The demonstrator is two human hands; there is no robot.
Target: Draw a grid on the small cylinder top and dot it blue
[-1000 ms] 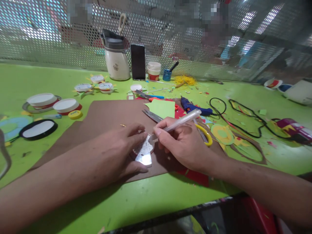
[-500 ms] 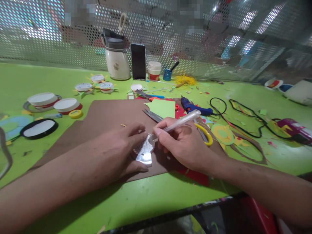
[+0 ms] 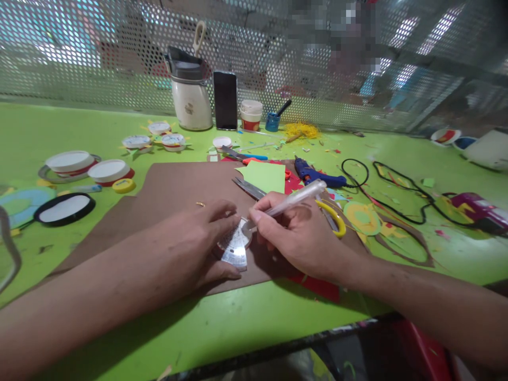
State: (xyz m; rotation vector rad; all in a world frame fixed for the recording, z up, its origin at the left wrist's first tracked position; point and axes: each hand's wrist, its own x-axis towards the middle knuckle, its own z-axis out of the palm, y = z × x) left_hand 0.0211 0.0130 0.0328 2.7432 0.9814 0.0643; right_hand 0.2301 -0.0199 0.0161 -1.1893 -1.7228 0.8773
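Left hand: low over the brown cardboard, fingers and thumb arched; grip bracing the shiny fan-shaped template, which lies across a round white piece with a reddish edge. Both are at the near middle of the cardboard, partly covered by the fingers.

Right hand: grip closed on a clear-barrelled pen, slanted with its upper end to the right and its tip down at the right side of the round piece. Whether the tip touches cannot be told.

Change: slight. Both hands match their places of a second ago; the glare on the template has dimmed, so its markings show better. The template seems firmly held, which suits fine pen work.

Edges: the cardboard's near edge runs just beyond the left thumb; past it, a strip of green surface reaches the near rim.

Room: cardboard extends left and far of the left hand, with one small gold-coloured item just beside that hand. The right side is tighter: yellow-handled scissors just beyond the right hand, green paper and blue glue gun farther off, red paper on the near side.
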